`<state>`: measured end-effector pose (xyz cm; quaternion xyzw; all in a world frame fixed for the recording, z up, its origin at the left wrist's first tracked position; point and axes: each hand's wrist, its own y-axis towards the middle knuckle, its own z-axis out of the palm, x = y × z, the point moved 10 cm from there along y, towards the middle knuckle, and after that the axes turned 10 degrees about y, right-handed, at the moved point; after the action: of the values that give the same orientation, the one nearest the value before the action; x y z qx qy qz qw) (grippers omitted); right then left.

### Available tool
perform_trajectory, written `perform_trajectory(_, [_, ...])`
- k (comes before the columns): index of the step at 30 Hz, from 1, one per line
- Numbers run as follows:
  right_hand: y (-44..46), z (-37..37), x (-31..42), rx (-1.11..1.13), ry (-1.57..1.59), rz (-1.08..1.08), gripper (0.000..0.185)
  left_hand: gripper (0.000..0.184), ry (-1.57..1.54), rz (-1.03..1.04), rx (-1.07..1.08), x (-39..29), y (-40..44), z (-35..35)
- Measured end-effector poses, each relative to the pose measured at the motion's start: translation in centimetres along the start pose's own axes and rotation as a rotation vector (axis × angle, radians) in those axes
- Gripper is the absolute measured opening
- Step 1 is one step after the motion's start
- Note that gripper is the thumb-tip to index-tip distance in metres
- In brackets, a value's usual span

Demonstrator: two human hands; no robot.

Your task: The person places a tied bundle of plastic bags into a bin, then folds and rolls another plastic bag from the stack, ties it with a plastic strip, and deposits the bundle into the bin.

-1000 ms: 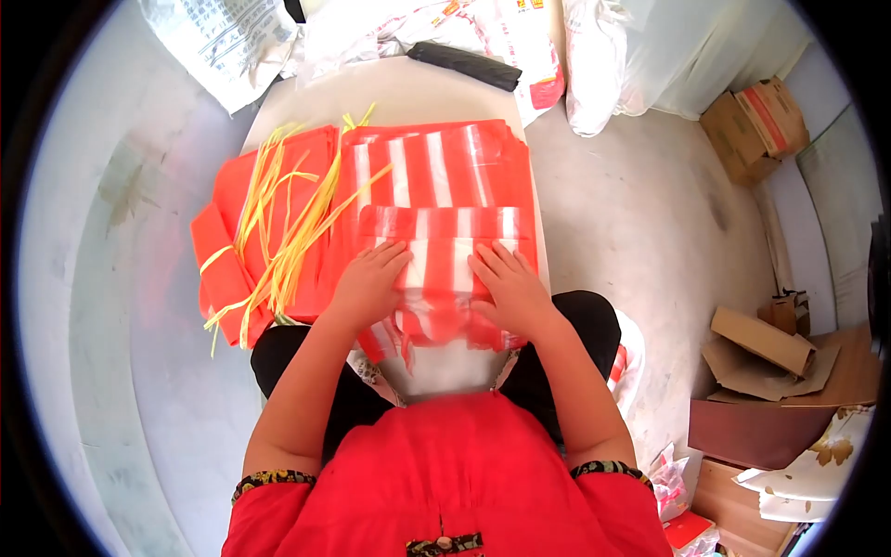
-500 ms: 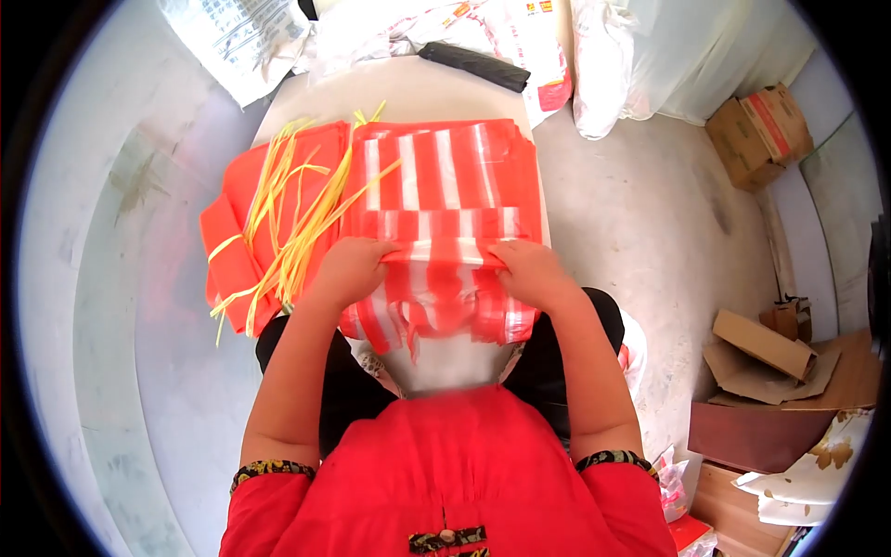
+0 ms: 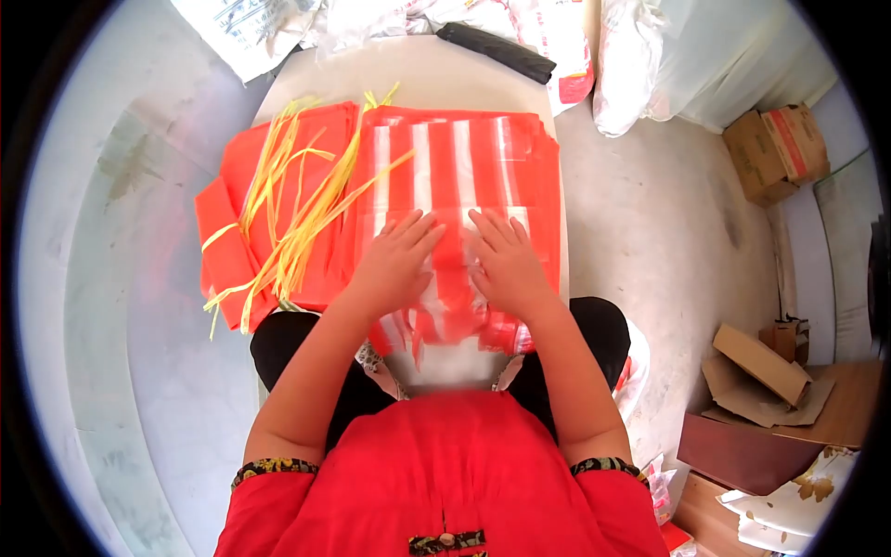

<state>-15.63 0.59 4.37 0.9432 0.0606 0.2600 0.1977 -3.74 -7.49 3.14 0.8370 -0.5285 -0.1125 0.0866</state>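
I see the left hand [image 3: 394, 266] and right hand [image 3: 512, 271] spread flat on red-and-white striped plastic [image 3: 452, 265]; beside it, yellow strips [image 3: 299, 249] lie across red sheets [image 3: 327, 123].

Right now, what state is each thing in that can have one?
Red-and-white striped plastic sheeting: laid flat, near edge crumpled
Left grip: open, spread on the sheeting
Right grip: open, spread on the sheeting
Plain red plastic stack: folded, lying flat
Thin yellow strips: loose ends, draped across both reds
Long black bundle: lying aslant
Brown cardboard, lower right: unfolded
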Motion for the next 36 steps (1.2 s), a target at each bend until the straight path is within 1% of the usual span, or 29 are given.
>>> perform_trajectory(2, [0.1,1.3,-0.6,-0.001,-0.014,0.003,0.053,0.073,0.050,-0.019,-0.001,-0.1,0.0,1.7])
perform_trajectory(5, [0.6,1.8,-1.4,0.037,-0.009,0.028,0.052,0.068,0.088,-0.042,0.001,0.1,0.6,1.9])
perform_trajectory(8, [0.8,1.7,-3.0,0.058,-0.014,0.055,0.050,0.062,0.094,-0.049,0.076,1.7,0.3,3.0])
perform_trajectory(12, [-0.6,1.4,-5.1,0.040,-0.088,0.085,0.049,0.056,0.134,-0.077,0.015,2.9,-0.5,1.4])
perform_trajectory(15, [-1.1,0.0,-5.2,-0.011,-0.130,0.068,0.046,0.050,0.147,-0.075,-0.049,3.3,-1.3,0.8])
perform_trajectory(17, [-1.0,-0.7,-6.2,0.105,-0.162,0.195,0.042,0.043,0.116,-0.078,-0.079,3.5,-1.6,0.4])
perform_trajectory(18, [-0.8,-1.5,-6.4,0.162,-0.177,0.258,0.040,0.039,0.049,-0.183,0.046,3.7,-1.3,0.1])
perform_trajectory(20, [0.3,-6.4,-4.1,-0.089,-0.349,0.166,0.036,0.032,-0.090,-0.388,0.299,2.6,-0.8,-1.8])
perform_trajectory(21, [0.4,-8.6,-2.6,-0.211,-0.430,0.121,0.034,0.032,-0.304,-0.440,0.336,2.0,-1.0,-1.6])
perform_trajectory(23, [0.5,-13.2,-0.1,-0.493,-0.335,0.070,0.031,0.032,-0.735,-0.542,0.405,0.9,-1.9,-0.8])
perform_trajectory(24, [-0.1,-14.8,0.8,-0.634,-0.284,0.042,0.029,0.035,-1.026,-0.606,0.424,-0.1,-2.8,0.7])
perform_trajectory(26, [-0.7,-13.1,-0.9,-0.501,0.066,0.191,0.028,0.043,-1.612,-0.710,0.446,-2.6,-4.3,4.4])
perform_trajectory(27, [-1.5,-11.6,-1.7,-0.428,0.236,0.268,0.028,0.048,-1.610,-0.740,0.441,-3.3,-4.8,4.9])
perform_trajectory(28, [-2.5,-8.8,-2.4,-0.290,0.201,0.323,0.036,0.054,-1.609,-0.767,0.435,-4.0,-5.3,5.4])
perform_trajectory(29, [-4.1,-6.3,-3.1,-0.231,0.337,0.395,0.040,0.061,-1.608,-0.797,0.429,-4.6,-6.0,5.7])
perform_trajectory(30, [-5.8,-3.7,-3.3,-0.171,0.474,0.462,0.045,0.074,-1.512,-0.808,0.415,-4.8,-6.7,5.4])
perform_trajectory(31, [-7.3,-1.1,-3.6,-0.107,0.612,0.530,0.050,0.078,-1.529,-0.777,0.397,-5.2,-7.0,5.3])
perform_trajectory(33, [-10.2,2.7,-5.0,-0.169,0.868,0.602,0.058,0.086,-1.558,-0.716,0.362,-5.8,-7.5,5.4])
perform_trajectory(34, [-10.9,3.6,-4.9,-0.203,0.997,0.640,0.062,0.087,-1.531,-0.739,0.370,-5.9,-7.9,5.3])
perform_trajectory(36, [-11.2,4.1,-4.2,-0.223,1.093,0.658,0.063,0.089,-1.472,-0.775,0.388,-6.2,-8.2,4.9])
